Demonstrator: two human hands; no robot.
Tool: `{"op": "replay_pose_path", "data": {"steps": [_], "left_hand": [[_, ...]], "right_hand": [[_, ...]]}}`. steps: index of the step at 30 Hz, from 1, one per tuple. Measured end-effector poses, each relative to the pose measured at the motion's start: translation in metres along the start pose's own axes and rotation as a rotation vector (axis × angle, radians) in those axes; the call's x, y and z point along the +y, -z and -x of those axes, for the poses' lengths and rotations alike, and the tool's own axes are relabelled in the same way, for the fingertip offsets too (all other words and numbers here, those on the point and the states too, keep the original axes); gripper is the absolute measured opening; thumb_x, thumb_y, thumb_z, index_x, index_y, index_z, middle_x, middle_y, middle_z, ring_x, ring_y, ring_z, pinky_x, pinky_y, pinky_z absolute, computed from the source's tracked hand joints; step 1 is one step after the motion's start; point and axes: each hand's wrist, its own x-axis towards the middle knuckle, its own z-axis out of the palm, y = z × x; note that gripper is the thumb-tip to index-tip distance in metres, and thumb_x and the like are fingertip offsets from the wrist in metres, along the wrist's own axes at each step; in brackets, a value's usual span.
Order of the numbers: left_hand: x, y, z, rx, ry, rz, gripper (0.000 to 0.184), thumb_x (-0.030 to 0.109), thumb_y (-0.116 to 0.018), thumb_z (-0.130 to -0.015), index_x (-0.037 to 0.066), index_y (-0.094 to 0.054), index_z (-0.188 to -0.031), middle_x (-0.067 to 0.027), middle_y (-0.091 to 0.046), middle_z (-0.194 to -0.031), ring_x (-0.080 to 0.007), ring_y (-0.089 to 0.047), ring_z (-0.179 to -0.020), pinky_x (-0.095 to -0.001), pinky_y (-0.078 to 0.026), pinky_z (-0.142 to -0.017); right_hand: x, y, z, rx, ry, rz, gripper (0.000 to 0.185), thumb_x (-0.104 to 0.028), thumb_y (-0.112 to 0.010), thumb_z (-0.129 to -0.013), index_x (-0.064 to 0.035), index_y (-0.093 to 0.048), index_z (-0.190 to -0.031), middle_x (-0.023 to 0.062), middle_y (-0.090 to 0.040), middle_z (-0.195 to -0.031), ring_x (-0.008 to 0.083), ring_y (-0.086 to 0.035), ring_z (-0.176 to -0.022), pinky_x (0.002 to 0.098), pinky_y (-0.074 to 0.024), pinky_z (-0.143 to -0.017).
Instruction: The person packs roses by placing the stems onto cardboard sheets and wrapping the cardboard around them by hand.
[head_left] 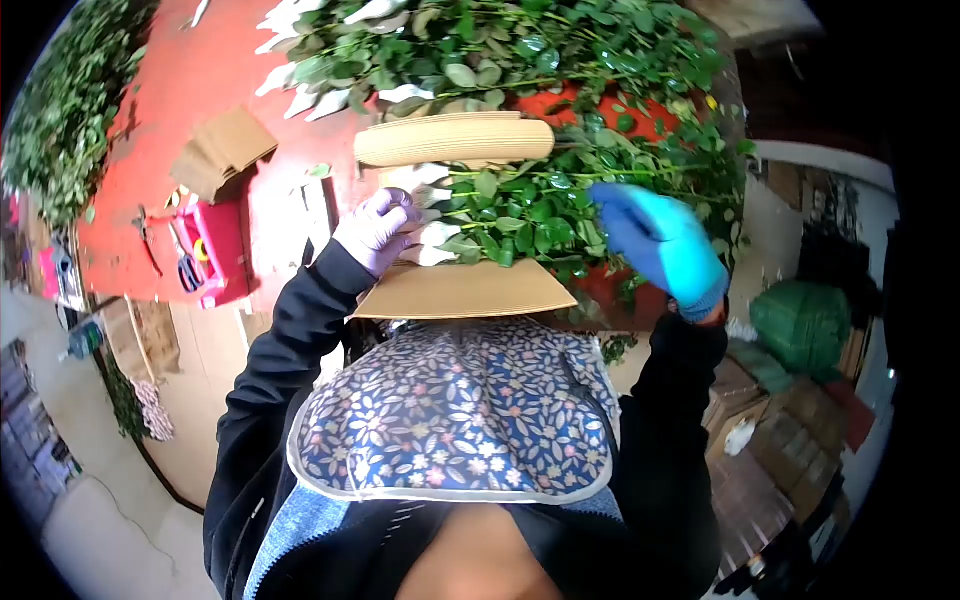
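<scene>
My left hand [375, 232], in a pale lilac glove, has its fingers curled beside the white-wrapped flower heads [432, 236]. What its fingertips hold, if anything, is hidden. Leafy green stems [530, 215] run rightward from those heads, lying between a ribbed cardboard roll [455, 140] and a flat cardboard sheet [465, 290] at the table's near edge. Over the leafy ends on the right is my right hand [665, 240], in a blue glove with a turquoise back. Its fingers stretch to the left, above the leaves, and I see nothing held in them.
More wrapped stems [500, 50] lie across the far side of the red table [300, 150]. On the left are cardboard pieces [225, 150], a pink holder [215, 250] with scissors, red-handled pruners [145, 240] and a heap of greenery [75, 110]. A green sack [800, 325] and boxes stand at right.
</scene>
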Motion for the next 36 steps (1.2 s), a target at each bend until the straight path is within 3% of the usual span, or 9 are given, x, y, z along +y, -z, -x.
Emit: {"op": "replay_pose_path", "data": {"steps": [1, 3, 7, 9, 14, 20, 24, 29, 36], "left_hand": [[0.008, 0.010, 0.002, 0.035, 0.041, 0.043, 0.021, 0.010, -0.073, -0.075, 0.009, -0.061, -0.093, -0.0090, -0.058, -0.094, -0.0318, -0.061, -0.088, -0.0396, -0.052, -0.075], [0.000, 0.011, 0.022, -0.060, 0.245, 0.033, 0.013, 0.013, -0.072, -0.079, 0.009, -0.065, -0.088, -0.0086, -0.060, -0.087, -0.0319, -0.061, -0.084, -0.0414, -0.052, -0.074], [-0.003, 0.005, 0.042, -0.214, 0.478, 0.101, 0.019, 0.024, -0.070, -0.084, 0.008, -0.068, -0.095, -0.0112, -0.062, -0.090, -0.0337, -0.062, -0.088, -0.0433, -0.050, -0.080], [0.002, -0.006, 0.047, -0.176, 0.446, 0.150, 0.021, 0.025, -0.070, -0.085, 0.009, -0.069, -0.099, -0.0134, -0.062, -0.090, -0.0329, -0.062, -0.092, -0.0414, -0.050, -0.084], [-0.001, -0.027, 0.051, -0.008, 0.405, 0.345, 0.027, 0.028, -0.072, -0.085, 0.006, -0.070, -0.101, -0.0156, -0.067, -0.096, -0.0338, -0.064, -0.093, -0.0413, -0.051, -0.084], [0.006, -0.009, 0.030, -0.359, 0.609, 0.317, 0.015, 0.022, -0.073, -0.083, 0.009, -0.068, -0.090, -0.0149, -0.068, -0.085, -0.0335, -0.065, -0.083, -0.0429, -0.050, -0.073], [0.007, -0.016, 0.035, -0.351, 0.555, 0.263, 0.014, 0.020, -0.071, -0.082, 0.008, -0.067, -0.089, -0.0141, -0.066, -0.085, -0.0346, -0.064, -0.083, -0.0432, -0.050, -0.072], [0.011, -0.013, 0.054, -0.073, 0.391, 0.286, 0.010, 0.016, -0.068, -0.082, 0.009, -0.065, -0.088, -0.0129, -0.064, -0.090, -0.0355, -0.063, -0.086, -0.0428, -0.050, -0.074], [-0.018, 0.005, 0.085, 0.076, 0.364, 0.252, 0.012, 0.013, -0.063, -0.085, 0.004, -0.059, -0.077, -0.0148, -0.060, -0.085, -0.0366, -0.059, -0.082, -0.0426, -0.049, -0.074]], "right_hand": [[-0.017, -0.014, -0.017, -0.120, 0.207, 0.134, 0.026, -0.009, -0.066, -0.090, -0.0039, -0.067, -0.115, 0.0134, -0.072, -0.096, 0.0222, -0.071, -0.081, 0.0335, -0.0548, -0.073], [-0.030, -0.047, -0.047, -0.380, 0.289, 0.248, 0.019, -0.018, -0.063, -0.089, -0.0064, -0.069, -0.102, 0.0174, -0.069, -0.086, 0.0305, -0.068, -0.076, 0.0392, -0.0524, -0.068], [-0.002, -0.118, -0.090, -0.733, 0.404, 0.583, 0.023, -0.029, -0.060, -0.084, -0.0091, -0.070, -0.089, 0.0147, -0.070, -0.082, 0.0356, -0.067, -0.076, 0.0459, -0.0523, -0.068], [0.015, -0.139, -0.092, -0.695, 0.448, 0.821, 0.022, -0.028, -0.057, -0.086, -0.0096, -0.070, -0.088, 0.0146, -0.070, -0.082, 0.0352, -0.068, -0.075, 0.0466, -0.0530, -0.068], [0.022, -0.146, -0.088, -0.646, 0.507, 0.701, 0.017, -0.026, -0.059, -0.089, -0.0107, -0.068, -0.089, 0.0165, -0.068, -0.079, 0.0381, -0.065, -0.071, 0.0478, -0.0524, -0.066], [0.032, -0.156, -0.084, -0.576, 0.500, 0.577, 0.016, -0.025, -0.061, -0.088, -0.0094, -0.065, -0.088, 0.0162, -0.066, -0.079, 0.0372, -0.064, -0.070, 0.0476, -0.0507, -0.062], [0.031, -0.157, -0.079, -0.550, 0.473, 0.587, 0.016, -0.025, -0.061, -0.089, -0.0098, -0.065, -0.086, 0.0158, -0.066, -0.078, 0.0366, -0.064, -0.069, 0.0475, -0.0506, -0.062], [0.026, -0.160, -0.078, -0.518, 0.450, 0.582, 0.014, -0.023, -0.060, -0.089, -0.0104, -0.063, -0.085, 0.0157, -0.065, -0.076, 0.0373, -0.063, -0.068, 0.0482, -0.0497, -0.060], [0.028, -0.158, -0.078, -0.567, 0.432, 0.566, 0.016, -0.023, -0.061, -0.092, -0.0073, -0.064, -0.091, 0.0177, -0.066, -0.081, 0.0388, -0.063, -0.073, 0.0466, -0.0504, -0.065]]}}
